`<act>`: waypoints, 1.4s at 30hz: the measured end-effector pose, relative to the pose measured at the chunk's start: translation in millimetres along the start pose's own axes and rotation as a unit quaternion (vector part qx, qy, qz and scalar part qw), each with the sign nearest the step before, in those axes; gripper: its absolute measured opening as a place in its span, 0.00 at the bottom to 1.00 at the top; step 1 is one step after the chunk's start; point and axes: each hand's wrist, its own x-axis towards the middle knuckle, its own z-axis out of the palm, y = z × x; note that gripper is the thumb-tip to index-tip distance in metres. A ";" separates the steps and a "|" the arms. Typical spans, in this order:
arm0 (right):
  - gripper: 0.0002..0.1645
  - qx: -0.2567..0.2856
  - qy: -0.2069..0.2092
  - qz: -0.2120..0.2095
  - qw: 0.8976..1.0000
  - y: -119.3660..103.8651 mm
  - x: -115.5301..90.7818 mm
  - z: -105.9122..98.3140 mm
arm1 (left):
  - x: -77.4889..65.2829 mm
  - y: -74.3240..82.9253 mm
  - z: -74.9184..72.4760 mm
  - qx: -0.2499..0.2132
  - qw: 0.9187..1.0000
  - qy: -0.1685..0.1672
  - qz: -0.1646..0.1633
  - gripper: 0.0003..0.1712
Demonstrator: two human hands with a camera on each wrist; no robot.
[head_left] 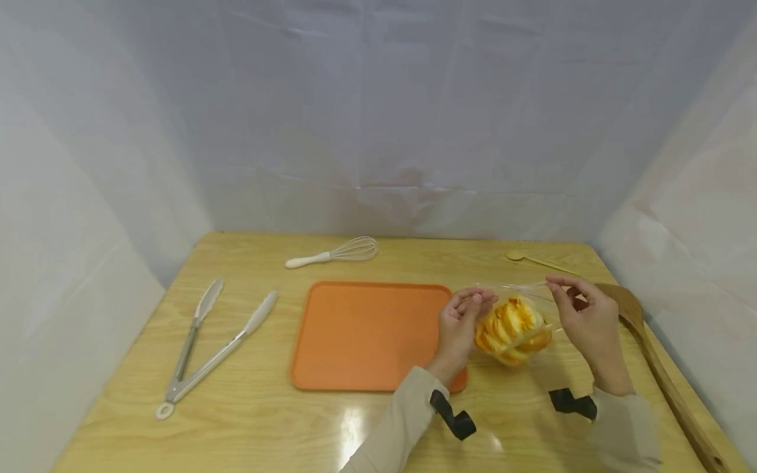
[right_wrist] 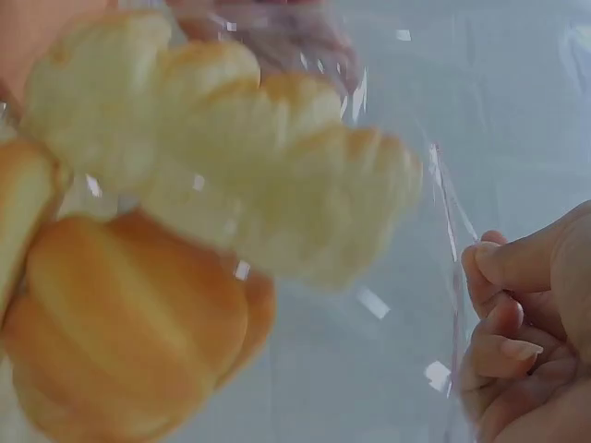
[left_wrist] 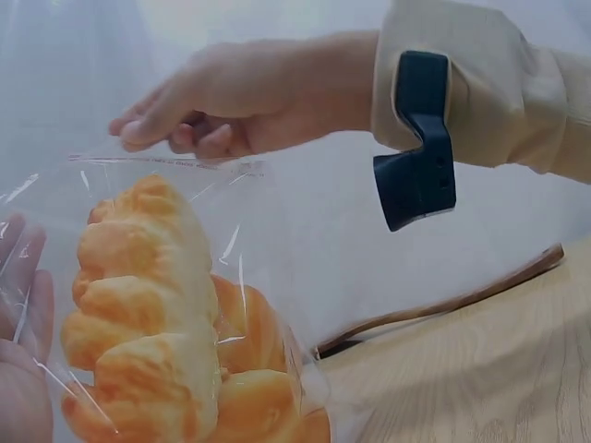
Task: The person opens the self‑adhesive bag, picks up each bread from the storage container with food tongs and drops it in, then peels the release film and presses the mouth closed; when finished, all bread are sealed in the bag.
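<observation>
A clear plastic bag (left_wrist: 242, 198) with several golden bread rolls (head_left: 508, 328) in it is held up between the two hands, over the table to the right of the orange tray. My right hand (head_left: 588, 325) pinches the bag's upper edge between thumb and forefinger, its other fingers curled. On the opposite side, my left hand (head_left: 461, 325) holds the bag's edge with thumb and fingers, its wrist above the tray's right side. Through the film, the left wrist view shows a twisted roll (left_wrist: 143, 314) standing upright beside rounder ones. A thin reddish line (right_wrist: 448, 221) runs along the bag's edge.
An orange tray (head_left: 372, 335) lies mid-table. Metal tongs (head_left: 207, 358) are spread open at the left, and a white whisk (head_left: 331, 254) lies behind the tray. At the right are a small gold spoon (head_left: 535, 261) and a long wooden spoon (head_left: 656, 361). White sheeting surrounds the table.
</observation>
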 end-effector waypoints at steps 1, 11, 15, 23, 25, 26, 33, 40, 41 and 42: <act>0.08 0.005 0.004 0.011 1.000 3.2 0.6 -3.2 | 0.3 -0.1 -0.1 -0.002 1.000 0.004 -0.002 0.20; 0.10 -0.007 0.066 0.133 0.989 41.3 -2.3 -31.9 | 1.9 -2.9 -2.2 -0.015 1.000 0.022 0.002 0.24; 0.09 -0.031 0.104 0.159 0.981 60.5 -5.6 -43.0 | 2.0 -3.7 -2.4 -0.022 0.999 0.032 0.007 0.21; 0.09 -0.054 0.157 0.181 0.969 86.9 -17.2 -62.2 | 2.8 -4.4 -3.5 -0.040 0.998 0.053 0.006 0.15; 0.12 -0.055 0.161 0.193 0.966 93.1 -21.1 -66.1 | 3.0 -5.3 -4.6 -0.039 0.998 0.052 0.008 0.15; 0.14 -0.059 0.162 0.198 0.965 96.5 -23.0 -67.9 | 3.0 -5.7 -5.2 -0.037 0.998 0.050 0.009 0.15; 0.20 -0.084 0.171 0.262 0.946 119.4 -35.8 -79.2 | 2.5 -5.8 -5.9 -0.035 0.998 0.056 0.016 0.17; 0.21 -0.094 0.178 0.304 0.931 129.4 -41.3 -83.6 | 2.4 -5.1 -4.5 -0.035 0.998 0.052 0.015 0.20; 0.21 -0.094 0.181 0.310 0.928 129.5 -41.0 -83.9 | 2.3 -5.0 -4.2 -0.036 0.998 0.051 0.015 0.19; 0.20 -0.102 0.183 0.314 0.926 129.3 -40.6 -84.0 | 1.9 -4.6 -3.8 -0.036 0.998 0.048 0.012 0.19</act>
